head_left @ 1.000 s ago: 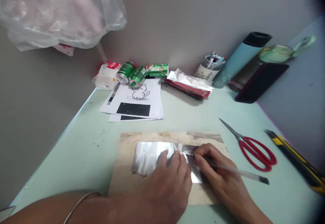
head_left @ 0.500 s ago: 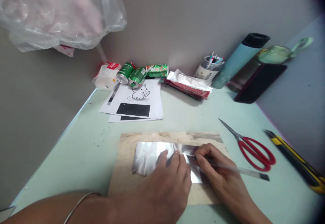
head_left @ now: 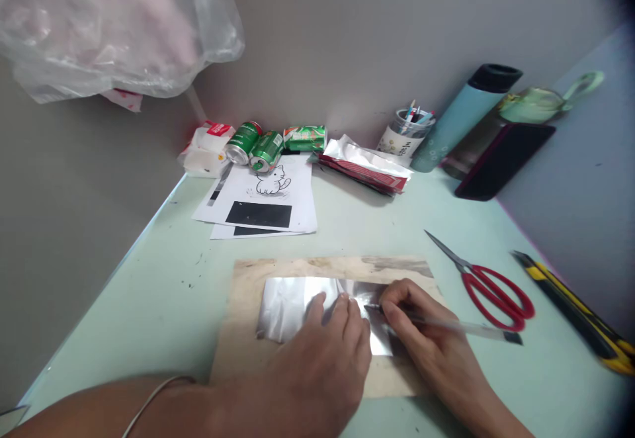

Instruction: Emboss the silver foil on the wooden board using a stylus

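Fingers of the left hand (head_left: 325, 358) lie stretched out and flat, pressing down on a shiny metal sheet (head_left: 285, 306). The sheet rests on a wooden board (head_left: 245, 339) near the front of the pale green table (head_left: 163, 279). That hand covers the sheet's lower middle, so its near edge there cannot be seen, and the forearm with its thin bangle is cut off by the bottom of the frame. The right hand (head_left: 429, 342) is curled tight around a clear pen (head_left: 466, 327). The pen's dark tip touches the sheet just beside the left fingertips, while the knuckles hide the sheet's right end. Whether any mark is on the sheet is hard to tell through the glare. Red scissors (head_left: 491, 289) lie apart to the right, and a yellow-and-black utility knife (head_left: 570, 302) beyond them blurs toward the frame's corner. At the back, green cans (head_left: 255, 148) lie on their sides by a cat drawing (head_left: 270, 190), their labels too small to read
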### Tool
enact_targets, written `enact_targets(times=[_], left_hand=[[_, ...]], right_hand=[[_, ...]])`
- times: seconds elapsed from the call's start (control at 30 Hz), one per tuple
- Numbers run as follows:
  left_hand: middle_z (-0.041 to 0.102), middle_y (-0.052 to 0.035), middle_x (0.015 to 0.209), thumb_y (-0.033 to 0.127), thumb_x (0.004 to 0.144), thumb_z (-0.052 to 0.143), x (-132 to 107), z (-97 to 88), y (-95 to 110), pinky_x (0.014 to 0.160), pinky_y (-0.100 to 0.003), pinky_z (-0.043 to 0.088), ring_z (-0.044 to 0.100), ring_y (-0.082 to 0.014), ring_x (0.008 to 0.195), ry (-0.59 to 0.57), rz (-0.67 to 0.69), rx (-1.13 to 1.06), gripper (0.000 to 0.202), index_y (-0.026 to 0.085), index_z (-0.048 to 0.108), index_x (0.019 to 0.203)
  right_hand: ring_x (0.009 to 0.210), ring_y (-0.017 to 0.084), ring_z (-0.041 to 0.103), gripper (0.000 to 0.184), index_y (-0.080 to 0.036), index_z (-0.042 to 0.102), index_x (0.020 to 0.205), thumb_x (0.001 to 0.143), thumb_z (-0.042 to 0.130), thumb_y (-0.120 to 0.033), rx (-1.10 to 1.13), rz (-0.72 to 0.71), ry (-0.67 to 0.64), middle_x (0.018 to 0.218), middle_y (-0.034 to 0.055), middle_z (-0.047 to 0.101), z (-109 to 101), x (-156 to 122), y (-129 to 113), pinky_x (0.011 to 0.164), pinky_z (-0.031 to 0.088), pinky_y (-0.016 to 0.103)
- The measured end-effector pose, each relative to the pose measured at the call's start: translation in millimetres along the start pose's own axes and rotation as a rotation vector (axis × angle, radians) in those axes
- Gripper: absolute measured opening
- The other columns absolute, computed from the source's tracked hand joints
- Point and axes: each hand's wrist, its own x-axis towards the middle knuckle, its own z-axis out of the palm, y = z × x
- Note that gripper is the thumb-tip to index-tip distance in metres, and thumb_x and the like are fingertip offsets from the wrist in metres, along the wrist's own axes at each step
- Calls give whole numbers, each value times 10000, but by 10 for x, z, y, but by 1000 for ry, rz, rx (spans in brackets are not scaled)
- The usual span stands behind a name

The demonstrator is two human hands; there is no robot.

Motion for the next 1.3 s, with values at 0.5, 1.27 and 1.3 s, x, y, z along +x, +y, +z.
enact_targets(times=[0.5, 1.27, 1.3], left_hand=[[552, -249, 1405, 354, 1016, 492, -28, 24, 8, 1057, -540, 330, 477, -378, 1316, 8, -4, 16, 510, -2, 498, 1382], [529, -243, 1434, 370, 1023, 489, -31, 73, 17, 1087, -542, 294, 454, -369, 1345, -20, -19, 22, 519, 22, 487, 1408], [523, -248, 1437, 381, 1024, 487, -31, 79, 16, 1086, -544, 294, 453, -372, 1347, -29, -12, 17, 533, 21, 478, 1417]], right_hand=[[572, 139, 453, 232, -229, 510, 722, 941, 518, -304, -10, 19, -37, 655, -25, 517, 1, -18, -21, 512, 389, 254], [576, 138, 440, 222, -229, 507, 733, 946, 521, -293, 33, 42, -60, 650, -33, 492, -4, -17, -14, 516, 382, 257], [577, 139, 441, 223, -229, 505, 732, 945, 522, -289, 28, 40, -63, 647, -33, 492, -6, -19, -16, 517, 380, 258]])
